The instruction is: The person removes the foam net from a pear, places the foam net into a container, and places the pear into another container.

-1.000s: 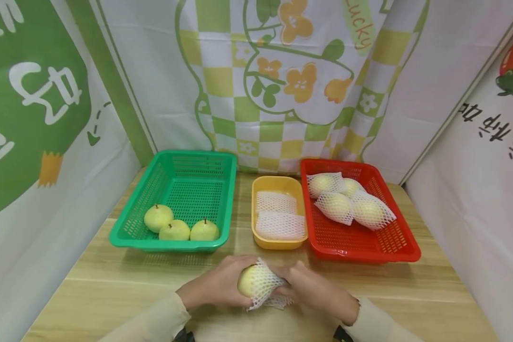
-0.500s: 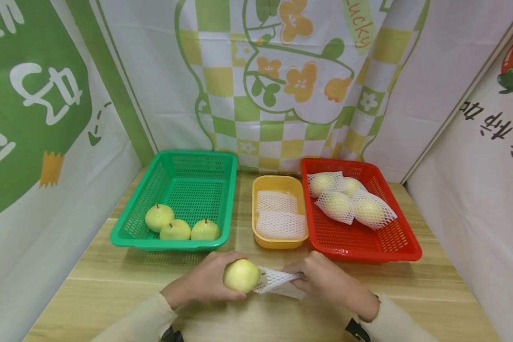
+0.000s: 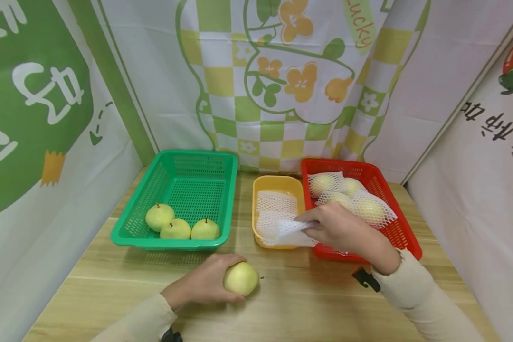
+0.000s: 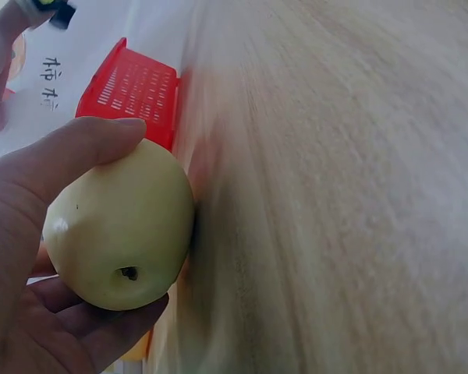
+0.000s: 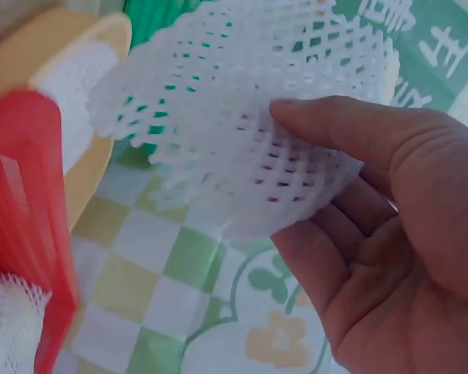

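Note:
My left hand grips a bare yellow-green pear low over the wooden table. Its stem points right in the head view; the left wrist view shows thumb and fingers curled round the pear. My right hand pinches a white foam net sleeve above the front edge of the yellow tub. In the right wrist view the flattened net sleeve hangs between thumb and fingers with no fruit in it. More foam nets lie in the tub.
A green basket at the left holds several bare pears. At the right, a red basket holds several pears in foam nets, partly behind my right hand. Printed cloth walls stand at the back and sides.
The foam net has come off the pear. My right hand has carried it up and away to the yellow tub, while my left hand has kept the pear low in front.

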Tool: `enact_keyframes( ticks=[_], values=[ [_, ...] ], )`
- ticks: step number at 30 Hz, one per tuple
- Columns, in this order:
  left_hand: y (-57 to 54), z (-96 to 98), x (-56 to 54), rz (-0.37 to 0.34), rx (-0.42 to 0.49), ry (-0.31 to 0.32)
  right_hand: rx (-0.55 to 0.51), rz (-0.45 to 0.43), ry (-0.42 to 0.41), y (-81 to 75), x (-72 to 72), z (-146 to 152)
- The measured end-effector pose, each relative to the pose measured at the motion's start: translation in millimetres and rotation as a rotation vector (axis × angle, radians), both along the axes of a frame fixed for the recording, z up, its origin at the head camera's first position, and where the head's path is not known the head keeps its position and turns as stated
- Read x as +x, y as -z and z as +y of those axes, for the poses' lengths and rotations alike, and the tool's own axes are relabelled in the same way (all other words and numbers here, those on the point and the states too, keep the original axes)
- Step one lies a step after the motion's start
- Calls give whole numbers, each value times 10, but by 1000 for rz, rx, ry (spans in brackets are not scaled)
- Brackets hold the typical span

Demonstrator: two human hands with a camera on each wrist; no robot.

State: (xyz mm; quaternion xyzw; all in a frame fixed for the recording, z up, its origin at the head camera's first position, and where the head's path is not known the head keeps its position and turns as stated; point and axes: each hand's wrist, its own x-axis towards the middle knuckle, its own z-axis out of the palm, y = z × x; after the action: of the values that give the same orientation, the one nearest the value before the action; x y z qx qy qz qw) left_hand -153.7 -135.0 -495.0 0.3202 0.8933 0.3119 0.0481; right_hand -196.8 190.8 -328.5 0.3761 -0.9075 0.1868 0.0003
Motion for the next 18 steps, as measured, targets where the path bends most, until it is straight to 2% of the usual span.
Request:
enact_keyframes(
  ticks=[3,8,15,18],
  values=[
    [2,4,-4,-14,3,3,-19,80,30,-58,-214,-39],
    [-16,-12,16,-31,-3,-11,-36,183,19,-11,-630,-147],
    [-33,9,20,-31,-14,-18,76,292,5,247,-1226,-263],
    [-23,16,21,-18,-14,-6,117,333,-11,391,-1415,-289]
  ],
)
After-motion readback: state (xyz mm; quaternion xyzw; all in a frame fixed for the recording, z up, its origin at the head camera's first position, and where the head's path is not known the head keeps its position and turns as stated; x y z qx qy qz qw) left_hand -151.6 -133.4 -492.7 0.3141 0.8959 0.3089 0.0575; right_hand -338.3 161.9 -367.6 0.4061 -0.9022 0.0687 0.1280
